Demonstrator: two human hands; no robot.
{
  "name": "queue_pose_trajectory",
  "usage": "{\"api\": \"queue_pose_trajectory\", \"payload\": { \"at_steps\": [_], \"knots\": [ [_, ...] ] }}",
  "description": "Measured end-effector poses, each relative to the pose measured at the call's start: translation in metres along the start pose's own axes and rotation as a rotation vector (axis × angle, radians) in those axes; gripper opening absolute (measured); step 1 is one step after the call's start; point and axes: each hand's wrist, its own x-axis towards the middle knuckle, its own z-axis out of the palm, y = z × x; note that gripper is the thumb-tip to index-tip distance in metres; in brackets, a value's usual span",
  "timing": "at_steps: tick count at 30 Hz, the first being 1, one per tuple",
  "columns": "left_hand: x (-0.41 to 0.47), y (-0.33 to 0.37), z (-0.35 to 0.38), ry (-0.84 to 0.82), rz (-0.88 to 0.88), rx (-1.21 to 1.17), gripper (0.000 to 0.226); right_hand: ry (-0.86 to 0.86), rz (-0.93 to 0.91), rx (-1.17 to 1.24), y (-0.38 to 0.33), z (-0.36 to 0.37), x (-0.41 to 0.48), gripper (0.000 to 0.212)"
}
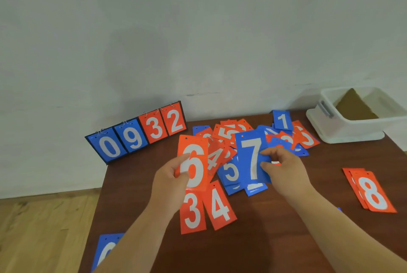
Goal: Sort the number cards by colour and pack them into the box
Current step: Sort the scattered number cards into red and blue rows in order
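My left hand pinches an orange card marked 6 and holds it above the table. My right hand pinches a blue card marked 7 over a mixed heap of orange and blue number cards. Orange cards 3 and 4 lie flat below my left hand. A small stack of orange cards topped by an 8 sits at the right. A blue card lies at the near left edge, partly hidden by my left arm. The white plastic box stands open at the back right.
A flip scoreboard showing 0, 9, 3, 2 stands at the table's back left corner against the wall. A blue 1 card lies next to the box. The dark wooden table ends at the left above a wooden floor.
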Motion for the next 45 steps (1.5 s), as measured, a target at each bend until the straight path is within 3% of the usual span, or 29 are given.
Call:
{"api": "queue_pose_trajectory", "payload": {
  "at_steps": [11, 22, 34, 45],
  "knots": [
    [0.002, -0.034, 0.035, -0.133, -0.056, 0.077, 0.036, 0.108, 0.130, -0.037, 0.049, -0.026, -0.022, 0.023],
    [-0.005, -0.030, 0.159, -0.385, 0.082, 0.192, 0.041, 0.267, 0.291, -0.041, 0.130, -0.134, -0.029, 0.016],
    [-0.070, -0.021, 0.311, -0.336, -0.061, 0.218, 0.044, 0.024, 0.263, -0.149, 0.225, -0.245, 0.031, 0.021],
    [-0.080, -0.026, 0.336, -0.306, -0.194, 0.347, 0.042, -0.147, 0.265, -0.142, 0.261, -0.255, 0.046, 0.020]
  ]
}}
